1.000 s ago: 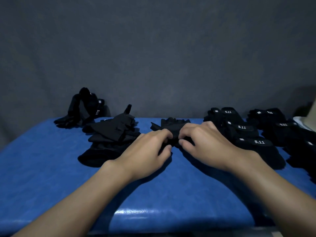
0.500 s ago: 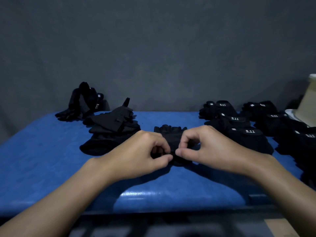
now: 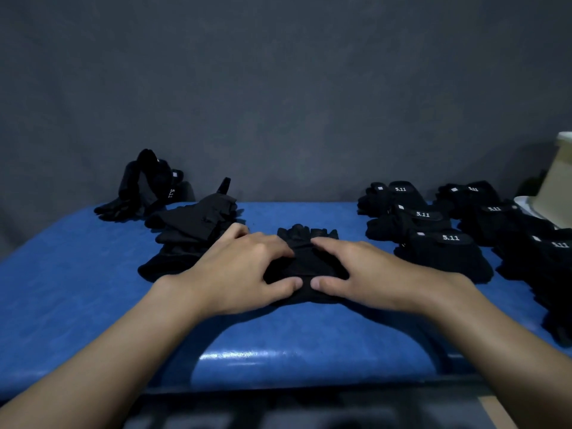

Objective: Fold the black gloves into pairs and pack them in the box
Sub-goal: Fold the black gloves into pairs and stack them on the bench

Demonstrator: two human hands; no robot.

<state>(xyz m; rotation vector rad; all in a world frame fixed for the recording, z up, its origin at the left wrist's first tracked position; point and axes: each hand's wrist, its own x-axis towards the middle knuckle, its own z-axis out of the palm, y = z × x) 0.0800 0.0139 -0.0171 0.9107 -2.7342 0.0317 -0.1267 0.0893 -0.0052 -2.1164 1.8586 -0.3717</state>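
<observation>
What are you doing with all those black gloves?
A person is folding black fabric gloves into pairs. The left hand and right hand press down on a black glove bundle in the middle of the blue padded table. A loose pile of unfolded black gloves waits on the left. Folded pairs with white 5.11 labels lie in rows on the right, near a tan cardboard box whose inside is out of view.

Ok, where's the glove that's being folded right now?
Head view, centre: the glove lies on the blue table under the left hand and right hand, between the loose pile leftward and the folded pairs rightward.
</observation>
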